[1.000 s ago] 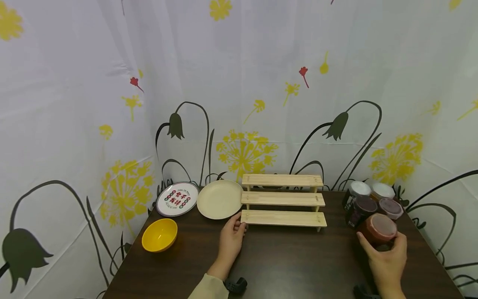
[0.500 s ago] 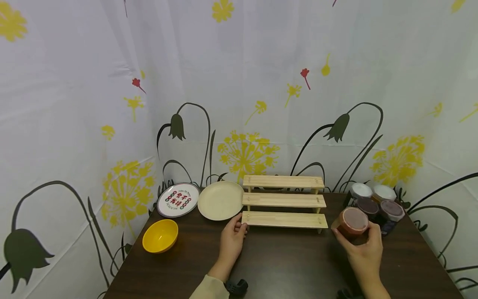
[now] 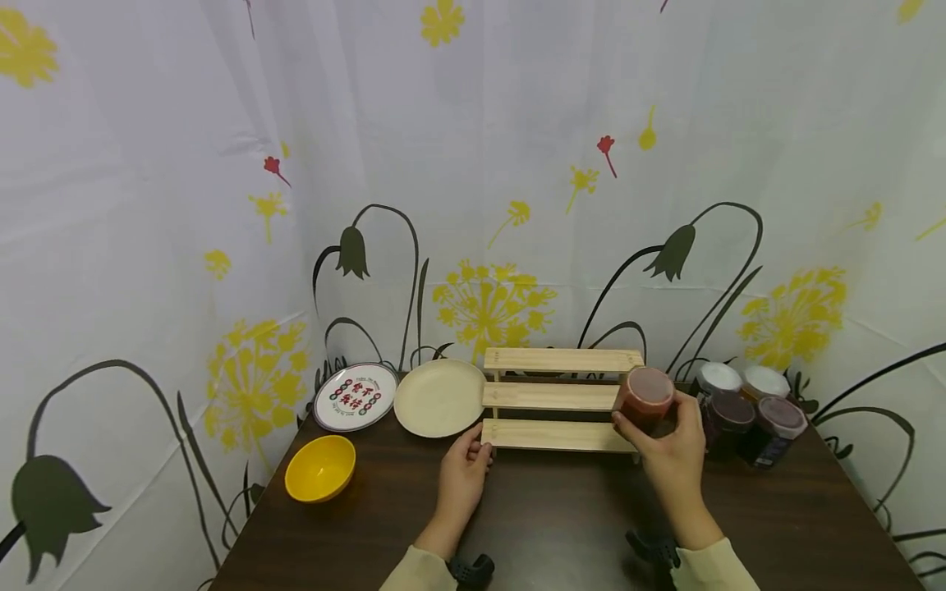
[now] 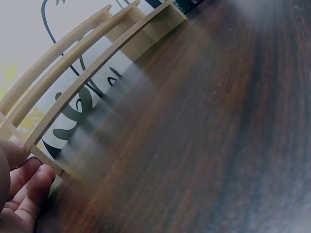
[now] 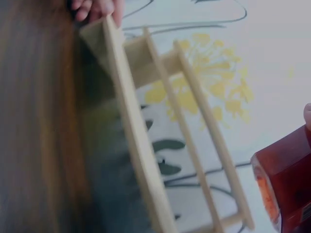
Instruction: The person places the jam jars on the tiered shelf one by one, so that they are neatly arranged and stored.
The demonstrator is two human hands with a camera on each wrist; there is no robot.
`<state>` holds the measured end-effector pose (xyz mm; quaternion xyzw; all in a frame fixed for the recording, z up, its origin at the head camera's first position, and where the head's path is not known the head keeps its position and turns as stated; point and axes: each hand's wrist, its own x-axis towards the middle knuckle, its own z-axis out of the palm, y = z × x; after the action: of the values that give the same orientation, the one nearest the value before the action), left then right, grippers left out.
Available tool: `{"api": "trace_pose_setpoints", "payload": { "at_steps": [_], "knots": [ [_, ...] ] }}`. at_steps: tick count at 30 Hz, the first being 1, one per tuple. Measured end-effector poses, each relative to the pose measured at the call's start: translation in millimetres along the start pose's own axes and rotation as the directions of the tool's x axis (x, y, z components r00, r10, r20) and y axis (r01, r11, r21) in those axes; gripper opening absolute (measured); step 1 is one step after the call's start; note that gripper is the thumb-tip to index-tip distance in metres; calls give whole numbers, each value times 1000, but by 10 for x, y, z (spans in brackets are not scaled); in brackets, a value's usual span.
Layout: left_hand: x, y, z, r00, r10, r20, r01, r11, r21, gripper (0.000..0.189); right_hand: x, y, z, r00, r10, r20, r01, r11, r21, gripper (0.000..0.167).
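A three-tier wooden step rack [image 3: 554, 435] stands at the back middle of the dark table. My left hand [image 3: 462, 476] grips the left end of its lowest step, thumb on top and fingers beneath, as the left wrist view also shows on the rack [image 4: 82, 87]. My right hand [image 3: 671, 460] holds a reddish-brown jar [image 3: 645, 398] with a pale lid, in front of the rack's right end. In the right wrist view the jar [image 5: 286, 179] appears at the right edge, apart from the rack [image 5: 141, 160]; most of that hand is out of frame there.
Several lidded jars stand grouped at the right back, among them a dark jar [image 3: 730, 419] and a white-lidded one [image 3: 718, 377]. Left of the rack are a cream plate [image 3: 439, 398], a printed plate [image 3: 356, 396] and a yellow bowl [image 3: 320, 468]. A patterned curtain [image 3: 473, 164] hangs behind.
My right hand has carried the reddish-brown jar leftward from beside the other jars to the rack's right end, and raised it. My left hand has stayed on the rack.
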<state>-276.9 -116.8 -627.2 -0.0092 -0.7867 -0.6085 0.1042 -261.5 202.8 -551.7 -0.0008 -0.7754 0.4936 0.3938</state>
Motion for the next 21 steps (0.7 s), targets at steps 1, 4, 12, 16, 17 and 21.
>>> {"api": "trace_pose_setpoints", "payload": {
  "at_steps": [1,4,12,16,17,21],
  "knots": [
    [6,1,-8,1000,-2,0,2,1000,1,44,8,-31,54,1000,9,5,-9,1000,12,78],
    [17,12,-27,1000,-3,-7,3,1000,3,44,30,-111,203,999,30,25,-31,999,39,75],
    [29,10,-17,1000,2,11,-1,998,-56,46,170,-266,531,995,44,86,-51,995,83,75],
    [31,20,-15,1000,3,16,-2,996,-87,48,256,-382,685,992,64,113,-76,992,100,74],
    [32,23,-18,1000,7,20,-5,996,-94,48,279,-409,725,990,73,121,-86,990,109,74],
    [29,25,-32,999,7,31,-3,993,-120,49,361,-513,886,981,95,168,-123,979,165,74]
  ]
}}
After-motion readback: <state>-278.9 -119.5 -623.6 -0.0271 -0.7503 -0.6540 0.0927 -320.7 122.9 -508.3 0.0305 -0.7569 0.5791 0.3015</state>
